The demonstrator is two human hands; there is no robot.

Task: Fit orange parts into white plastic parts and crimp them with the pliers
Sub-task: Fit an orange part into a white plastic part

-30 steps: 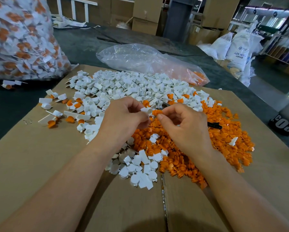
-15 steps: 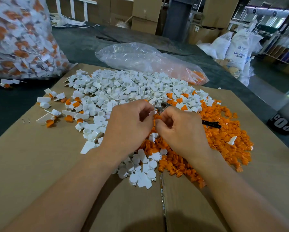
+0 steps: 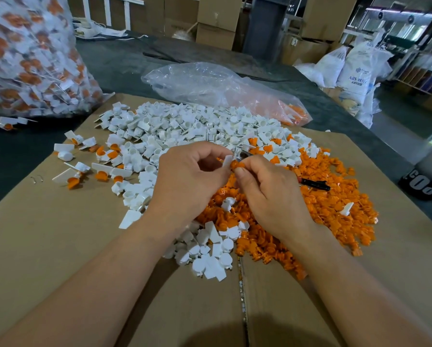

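Step in hand: fitting, not yet crimping. The left hand (image 3: 189,181) pinches a white part (image 3: 227,162) between thumb and forefinger, its other fingers curled in. The right hand (image 3: 272,196) pinches an orange part (image 3: 237,164), fingers curled. The two parts meet at the fingertips, just between the hands. Cannot tell whether the orange part is seated or only touching the mouth of the white one. The pliers (image 3: 315,184) lie just right of the right hand on the loose orange parts (image 3: 335,204), black handle showing, the rest partly hidden behind that hand; neither hand holds them. Judgement: the next move calls for pushing the orange part home, then freeing the right hand to take up the pliers while the left keeps the pair steady. Loose white parts (image 3: 184,128) are heaped beyond and below the hands. Several fitted pieces (image 3: 72,176) lie apart, to the left of the left hand. The surface (image 3: 47,246) is flattened brown cardboard with a seam running toward the viewer, laid over a dark cover (image 3: 22,151). Far left, a big clear sack (image 3: 27,58) is full of white-and-orange pieces; beyond the hands, a crumpled clear bag (image 3: 209,83) holds a few orange parts. Room: warehouse, stacked cardboard boxes (image 3: 217,21), white resin sacks (image 3: 357,71) far right.
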